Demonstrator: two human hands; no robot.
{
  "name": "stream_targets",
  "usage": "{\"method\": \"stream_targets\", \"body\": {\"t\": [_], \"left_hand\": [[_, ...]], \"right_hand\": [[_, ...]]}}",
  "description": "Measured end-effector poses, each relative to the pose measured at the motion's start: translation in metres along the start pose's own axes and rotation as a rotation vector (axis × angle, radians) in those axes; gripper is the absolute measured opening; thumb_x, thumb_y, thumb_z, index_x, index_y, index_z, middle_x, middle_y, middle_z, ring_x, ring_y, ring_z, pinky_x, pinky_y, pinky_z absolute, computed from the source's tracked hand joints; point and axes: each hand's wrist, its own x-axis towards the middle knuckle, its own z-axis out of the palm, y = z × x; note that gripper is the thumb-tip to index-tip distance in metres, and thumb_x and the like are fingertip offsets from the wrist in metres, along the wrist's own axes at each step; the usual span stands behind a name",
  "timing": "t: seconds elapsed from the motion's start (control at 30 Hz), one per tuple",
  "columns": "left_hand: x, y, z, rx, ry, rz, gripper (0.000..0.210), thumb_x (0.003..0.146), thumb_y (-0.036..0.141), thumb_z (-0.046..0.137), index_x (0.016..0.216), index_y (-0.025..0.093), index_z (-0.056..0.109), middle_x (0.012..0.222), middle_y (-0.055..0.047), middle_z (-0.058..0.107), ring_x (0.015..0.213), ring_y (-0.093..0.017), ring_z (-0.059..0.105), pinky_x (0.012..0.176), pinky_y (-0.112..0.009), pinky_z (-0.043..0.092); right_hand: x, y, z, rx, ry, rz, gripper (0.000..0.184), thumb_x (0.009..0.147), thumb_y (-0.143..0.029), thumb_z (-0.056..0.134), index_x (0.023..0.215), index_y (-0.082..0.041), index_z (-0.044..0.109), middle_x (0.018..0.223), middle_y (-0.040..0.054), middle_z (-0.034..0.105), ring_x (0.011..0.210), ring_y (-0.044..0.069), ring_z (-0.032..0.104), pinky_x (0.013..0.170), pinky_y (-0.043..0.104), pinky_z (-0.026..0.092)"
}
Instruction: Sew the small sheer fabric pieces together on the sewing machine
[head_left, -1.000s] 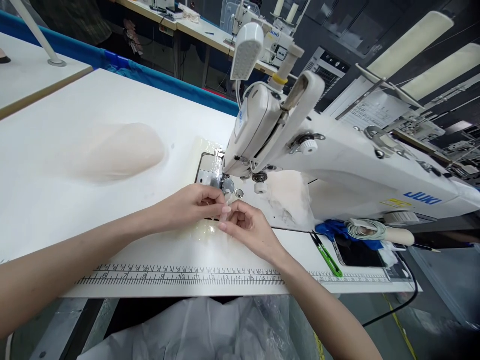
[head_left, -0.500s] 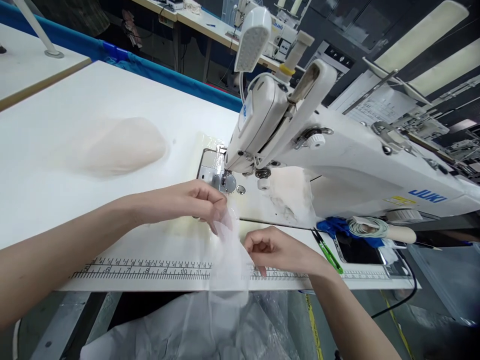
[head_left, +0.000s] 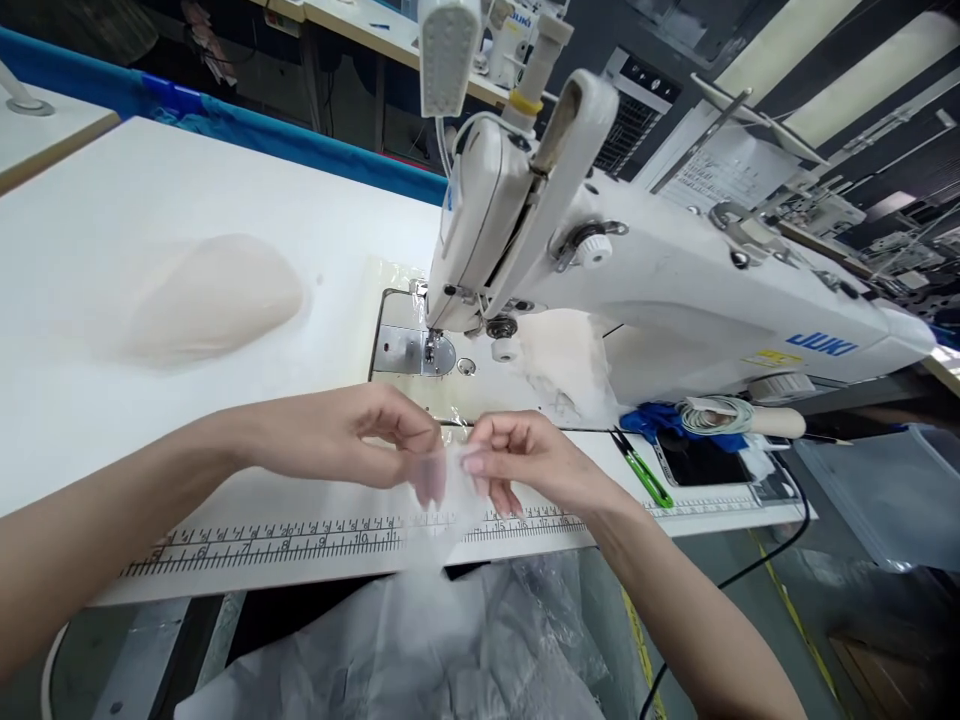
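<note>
Sheer white fabric (head_left: pixel 433 535), 1 piece: I see it held between 2 hands, over the table's (head_left: pixel 337 215) front edge, lower end hanging and blurred.
Left hand (head_left: pixel 379 438): fingers curled, gripping the fabric.
Right hand (head_left: pixel 529 458): thumb and fingers pinching the fabric's upper edge.
Sewing machine (head_left: pixel 660 275), 1: white, marked JUKI, just beyond the hands.
Pale beige piece (head_left: pixel 225 298), 1: flat on the table, far left.
Green snips (head_left: pixel 645 472), 1 pair: right, beside a phone (head_left: pixel 701 462).
</note>
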Motion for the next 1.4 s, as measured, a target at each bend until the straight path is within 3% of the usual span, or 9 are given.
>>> {"method": "stream_targets", "body": {"t": [0.13, 0.33, 0.57, 0.7, 0.83, 1.03, 1.13, 1.3, 1.4], "left_hand": [[0.000, -0.005, -0.010, -0.136, -0.113, -0.027, 0.017, 0.079, 0.014, 0.054, 0.065, 0.021, 0.060, 0.092, -0.003, 0.074, 0.084, -0.020, 0.066, 0.074, -0.029, 0.051], [0.005, -0.011, -0.012, -0.084, -0.045, -0.057, 0.016, 0.078, 0.020, 0.058, 0.062, 0.022, 0.061, 0.076, 0.000, 0.070, 0.073, -0.019, 0.065, 0.070, -0.028, 0.051], [0.002, -0.019, -0.030, -0.157, -0.039, -0.075, 0.022, 0.079, 0.027, 0.057, 0.062, 0.020, 0.047, 0.082, -0.005, 0.071, 0.076, -0.021, 0.067, 0.076, -0.033, 0.053], [0.003, -0.016, -0.034, -0.140, 0.159, -0.178, 0.023, 0.083, 0.038, 0.064, 0.077, 0.021, 0.049, 0.084, -0.002, 0.068, 0.069, -0.017, 0.066, 0.068, -0.029, 0.052], [0.014, -0.015, -0.026, 0.083, 0.363, -0.237, 0.032, 0.074, 0.044, 0.075, 0.081, 0.021, 0.053, 0.059, 0.006, 0.053, 0.051, -0.011, 0.052, 0.049, -0.021, 0.039], [0.025, -0.022, -0.011, 0.464, 0.621, -0.241, 0.022, 0.083, 0.043, 0.063, 0.080, 0.021, 0.062, 0.051, 0.007, 0.040, 0.043, -0.008, 0.039, 0.043, -0.021, 0.027], [0.024, -0.029, -0.003, 0.653, 0.717, -0.148, 0.020, 0.089, 0.036, 0.055, 0.092, 0.024, 0.071, 0.053, 0.006, 0.053, 0.046, -0.010, 0.048, 0.048, -0.021, 0.034], [0.024, -0.047, 0.010, 0.715, 0.741, 0.070, 0.031, 0.100, 0.038, 0.043, 0.113, 0.026, 0.069, 0.106, -0.001, 0.075, 0.083, -0.016, 0.071, 0.072, -0.025, 0.053], [0.024, -0.056, 0.012, 0.778, 0.756, 0.106, 0.031, 0.101, 0.036, 0.041, 0.112, 0.025, 0.069, 0.097, -0.001, 0.076, 0.075, -0.016, 0.071, 0.066, -0.025, 0.053]], "right_hand": [[-0.010, 0.000, -0.014, -0.158, -0.167, 0.199, 0.023, 0.079, -0.036, 0.075, 0.087, -0.015, 0.068, 0.064, -0.0027, 0.066, 0.046, 0.007, 0.059, 0.041, 0.015, 0.043], [0.008, -0.011, -0.006, -0.108, -0.066, 0.059, 0.039, 0.077, -0.030, 0.077, 0.112, -0.021, 0.064, 0.110, 0.0033, 0.068, 0.046, 0.003, 0.058, 0.041, 0.016, 0.045], [0.049, -0.012, -0.007, 0.078, -0.195, 0.043, 0.022, 0.074, -0.031, 0.079, 0.078, -0.015, 0.065, 0.067, -0.0041, 0.067, 0.041, 0.004, 0.056, 0.036, 0.014, 0.040], [0.057, -0.011, -0.008, 0.038, -0.047, -0.055, 0.027, 0.072, -0.035, 0.081, 0.076, -0.015, 0.063, 0.060, -0.0037, 0.066, 0.047, 0.007, 0.061, 0.044, 0.016, 0.048], [0.058, -0.008, -0.007, -0.049, 0.072, -0.159, 0.032, 0.073, -0.043, 0.079, 0.078, -0.016, 0.062, 0.059, -0.0029, 0.065, 0.050, 0.011, 0.064, 0.049, 0.022, 0.053], [0.055, 0.005, -0.008, -0.203, 0.272, -0.290, 0.020, 0.081, -0.035, 0.071, 0.079, -0.018, 0.061, 0.061, -0.0033, 0.062, 0.048, 0.010, 0.060, 0.046, 0.022, 0.050], [0.052, 0.013, -0.008, -0.340, 0.367, -0.430, 0.010, 0.086, -0.028, 0.064, 0.082, -0.019, 0.062, 0.069, -0.0013, 0.064, 0.054, 0.010, 0.062, 0.051, 0.024, 0.053], [0.049, 0.020, -0.008, -0.665, 0.454, -0.656, 0.010, 0.092, -0.024, 0.055, 0.097, -0.022, 0.063, 0.069, -0.0014, 0.063, 0.060, 0.012, 0.061, 0.055, 0.025, 0.053], [0.049, 0.021, -0.008, -0.751, 0.477, -0.690, 0.012, 0.094, -0.025, 0.053, 0.103, -0.023, 0.061, 0.062, -0.0041, 0.060, 0.054, 0.011, 0.056, 0.052, 0.024, 0.052]]}}
